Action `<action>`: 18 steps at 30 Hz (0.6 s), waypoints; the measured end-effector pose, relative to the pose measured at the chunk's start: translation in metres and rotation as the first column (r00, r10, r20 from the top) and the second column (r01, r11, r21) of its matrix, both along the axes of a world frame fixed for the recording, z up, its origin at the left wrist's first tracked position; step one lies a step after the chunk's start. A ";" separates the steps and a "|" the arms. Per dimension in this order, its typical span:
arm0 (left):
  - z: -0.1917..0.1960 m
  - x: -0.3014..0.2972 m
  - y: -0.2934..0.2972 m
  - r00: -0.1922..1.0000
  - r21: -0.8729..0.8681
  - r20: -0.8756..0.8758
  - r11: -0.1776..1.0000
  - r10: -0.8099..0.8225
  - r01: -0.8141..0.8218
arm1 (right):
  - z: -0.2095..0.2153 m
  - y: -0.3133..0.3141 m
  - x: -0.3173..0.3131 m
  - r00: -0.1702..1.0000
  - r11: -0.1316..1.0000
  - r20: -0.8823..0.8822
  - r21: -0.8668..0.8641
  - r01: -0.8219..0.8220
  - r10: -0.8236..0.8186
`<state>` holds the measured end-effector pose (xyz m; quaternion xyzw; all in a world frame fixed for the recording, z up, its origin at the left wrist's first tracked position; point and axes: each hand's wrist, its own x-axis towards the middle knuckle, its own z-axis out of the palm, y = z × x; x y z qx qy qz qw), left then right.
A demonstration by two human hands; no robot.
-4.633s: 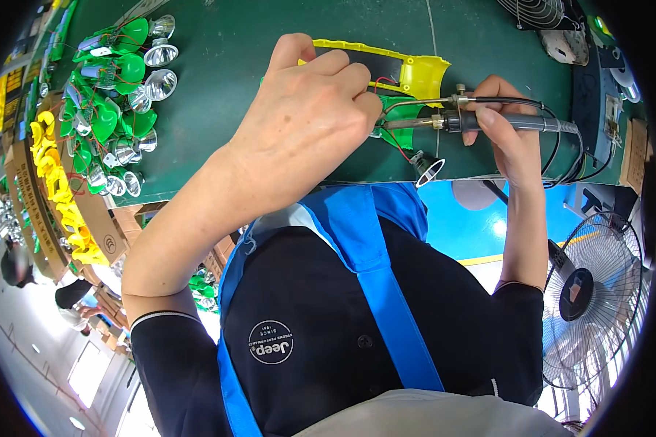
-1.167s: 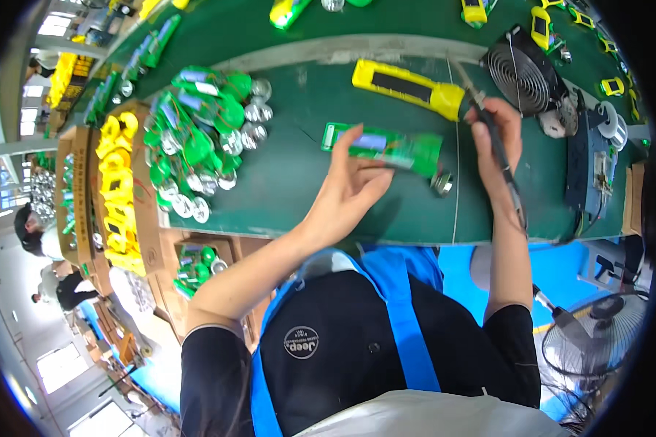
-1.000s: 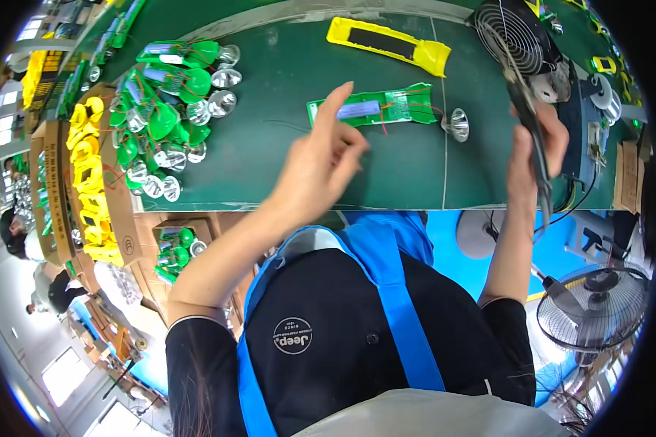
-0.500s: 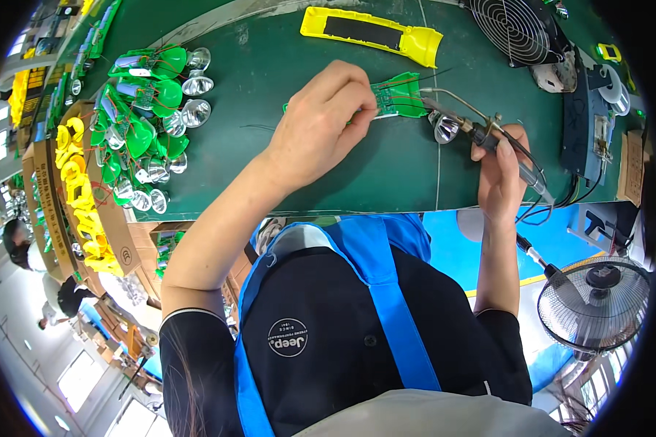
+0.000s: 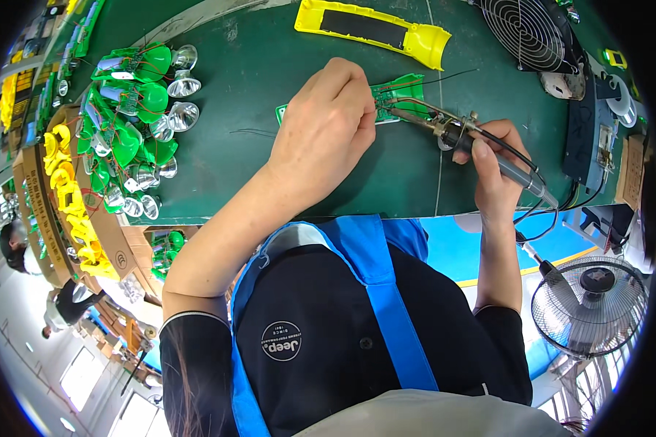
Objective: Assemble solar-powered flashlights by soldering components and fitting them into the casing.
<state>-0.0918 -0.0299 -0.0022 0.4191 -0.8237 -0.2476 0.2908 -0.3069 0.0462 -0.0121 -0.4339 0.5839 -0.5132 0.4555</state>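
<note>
A green plastic housing (image 5: 410,86) with a green circuit board lies on the bench in front of me. My left hand (image 5: 326,127) rests over its left part, thumb and fingers pinched at the board; what they grip is hidden. In my right hand (image 5: 499,164) is a soldering iron (image 5: 455,136) with a thin curved metal tube along it. The iron's tip reaches the board close to my left fingertips. Thin wires stick out from the housing. A shiny reflector is mostly hidden behind the iron.
A yellow casing half (image 5: 424,47) lies beyond the housing. Green assemblies with silver reflectors (image 5: 184,116) are heaped at left, beside a carton of yellow parts (image 5: 69,193). At right stand a round-grilled fan (image 5: 517,29) and a blue-grey box (image 5: 582,131). A floor fan (image 5: 590,306) stands below.
My right hand has brought the soldering iron's tip left and down onto the board, near my left fingertips. My left hand stays pinched in about the same place.
</note>
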 end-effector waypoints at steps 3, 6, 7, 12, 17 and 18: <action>0.001 -0.001 0.000 1.000 0.005 -0.005 1.000 -0.005 0.005 | 0.001 0.000 0.000 1.000 1.000 -0.008 0.008 -0.008 0.008; 0.001 -0.002 0.000 1.000 0.007 0.011 1.000 -0.001 0.001 | 0.000 0.000 0.000 1.000 1.000 -0.022 -0.004 -0.017 0.017; 0.001 -0.002 0.000 1.000 0.007 0.011 1.000 0.000 0.000 | 0.000 0.000 -0.001 1.000 1.000 -0.022 -0.004 -0.018 0.017; 0.003 -0.001 -0.002 1.000 0.012 0.023 1.000 -0.013 0.013 | 0.000 0.002 -0.005 0.991 0.995 -0.106 -0.060 -0.086 0.079; 0.003 -0.001 -0.001 0.999 0.023 0.033 1.000 -0.014 0.014 | -0.007 0.002 -0.006 0.999 0.994 0.043 -0.108 0.012 -0.007; 0.003 -0.001 -0.001 0.999 0.026 0.036 1.000 -0.014 0.013 | -0.007 0.002 -0.006 0.998 0.993 0.067 -0.116 0.022 -0.014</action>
